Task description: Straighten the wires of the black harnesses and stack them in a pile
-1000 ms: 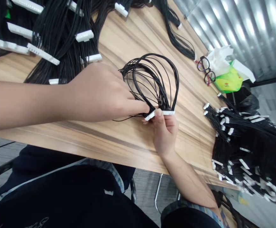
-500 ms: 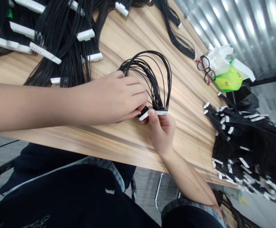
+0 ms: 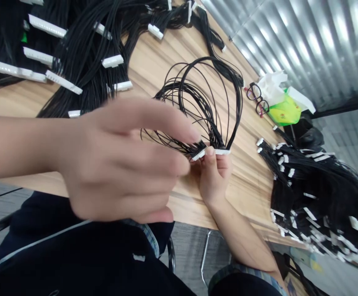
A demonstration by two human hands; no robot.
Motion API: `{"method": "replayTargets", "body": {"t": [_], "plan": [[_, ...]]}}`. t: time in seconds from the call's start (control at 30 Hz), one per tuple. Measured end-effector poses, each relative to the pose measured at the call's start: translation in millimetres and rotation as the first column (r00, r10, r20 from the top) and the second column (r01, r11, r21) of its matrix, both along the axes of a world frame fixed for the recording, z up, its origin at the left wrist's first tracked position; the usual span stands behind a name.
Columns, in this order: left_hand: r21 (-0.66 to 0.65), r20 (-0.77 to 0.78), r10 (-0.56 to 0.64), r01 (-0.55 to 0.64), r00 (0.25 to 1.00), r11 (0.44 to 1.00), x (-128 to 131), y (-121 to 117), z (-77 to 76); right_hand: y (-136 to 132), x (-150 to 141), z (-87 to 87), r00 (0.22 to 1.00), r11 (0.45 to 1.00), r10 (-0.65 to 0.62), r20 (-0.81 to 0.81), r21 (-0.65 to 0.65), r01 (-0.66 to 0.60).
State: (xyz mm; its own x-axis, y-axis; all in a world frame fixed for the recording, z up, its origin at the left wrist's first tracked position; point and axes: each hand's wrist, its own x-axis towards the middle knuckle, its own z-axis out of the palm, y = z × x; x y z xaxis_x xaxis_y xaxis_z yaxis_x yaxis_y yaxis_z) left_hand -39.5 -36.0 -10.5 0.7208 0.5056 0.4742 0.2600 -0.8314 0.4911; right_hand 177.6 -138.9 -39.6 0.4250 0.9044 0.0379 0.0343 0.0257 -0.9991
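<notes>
My right hand [image 3: 213, 177] pinches the two white connectors [image 3: 210, 153] of a black wire harness [image 3: 205, 98], whose wires arch up in a loop over the wooden table [image 3: 166, 53]. My left hand [image 3: 126, 160] is raised close to the camera, blurred, with its fingers stretched toward the connectors. Its fingertips end just left of the connectors and hold nothing that I can see.
A heap of black harnesses with long white connectors [image 3: 58, 57] fills the table's far left. Another pile of finished harnesses [image 3: 314, 193] lies at the right edge. Glasses [image 3: 256, 98] and a green and white packet [image 3: 285, 109] sit at the back right, by a corrugated metal wall.
My left hand has lifted off the wires and come toward the camera, with its fingers spreading. The wire loop has sprung wider. My right hand keeps its grip on the connectors.
</notes>
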Motion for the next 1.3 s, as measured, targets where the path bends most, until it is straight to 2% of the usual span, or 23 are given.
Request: {"method": "replayTargets", "body": {"t": [0.1,0.23,0.33,0.47,0.67,0.77,0.8,0.87,0.93,1.0,1.03,1.1,1.2,1.3], "plan": [[0.014,0.006,0.005,-0.005,1.000,1.000,3.0,6.1,-0.8,-0.5,2.1,0.0,0.998,1.000,0.016,0.066,-0.019,-0.014],[0.019,-0.037,0.074,-0.073,0.997,0.997,12.7,16.1,10.2,-1.6,5.1,-2.4,0.988,0.998,0.050,0.146,-0.045,-0.044],[0.066,-0.172,0.171,-0.162,0.970,0.985,17.0,21.6,18.9,-3.4,4.8,-4.3,0.981,0.996,0.085,0.173,-0.035,-0.080],[0.163,-0.365,0.277,-0.231,0.889,0.959,16.5,21.6,26.2,-3.9,4.0,-3.0,0.973,0.991,0.132,0.191,-0.050,-0.124],[0.240,-0.402,0.252,-0.164,0.880,0.957,8.7,24.6,37.2,-3.2,3.6,0.6,0.979,0.989,0.140,0.150,-0.067,-0.131],[0.278,-0.273,0.160,-0.081,0.949,0.957,6.4,30.0,39.3,-1.1,4.0,0.4,0.986,0.994,0.100,0.134,-0.049,-0.094],[0.247,-0.195,0.076,-0.026,0.978,0.969,6.5,30.3,38.0,0.2,4.5,0.3,0.989,0.996,0.079,0.122,-0.039,-0.074],[0.125,-0.036,-0.183,0.186,0.982,0.975,8.3,25.7,31.5,3.1,6.1,0.3,0.996,1.000,0.022,0.087,-0.018,-0.020],[0.036,0.051,-0.440,0.439,0.897,0.898,11.6,14.0,19.8,5.8,7.5,0.3,0.999,1.000,-0.029,0.019,-0.004,0.029],[0.091,0.021,-0.561,0.557,0.827,0.825,15.0,-0.9,6.1,7.6,8.4,0.5,0.996,0.998,-0.057,-0.066,0.003,0.057],[0.101,-0.006,-0.577,0.574,0.817,0.813,16.3,-7.6,0.2,8.1,8.5,0.6,0.993,0.998,-0.065,-0.101,0.008,0.066],[0.052,-0.047,-0.543,0.545,0.838,0.837,17.6,-16.3,-6.8,8.5,8.6,1.0,0.988,0.997,-0.076,-0.131,0.011,0.078],[-0.256,-0.036,-0.401,0.380,0.915,0.889,18.0,-15.5,-4.3,8.5,8.7,1.8,0.992,0.996,-0.078,-0.097,0.023,0.081],[-0.537,-0.026,-0.196,0.151,0.980,0.830,20.4,-6.2,2.7,8.1,8.3,1.8,0.997,0.997,-0.076,-0.033,0.031,0.077]]}}
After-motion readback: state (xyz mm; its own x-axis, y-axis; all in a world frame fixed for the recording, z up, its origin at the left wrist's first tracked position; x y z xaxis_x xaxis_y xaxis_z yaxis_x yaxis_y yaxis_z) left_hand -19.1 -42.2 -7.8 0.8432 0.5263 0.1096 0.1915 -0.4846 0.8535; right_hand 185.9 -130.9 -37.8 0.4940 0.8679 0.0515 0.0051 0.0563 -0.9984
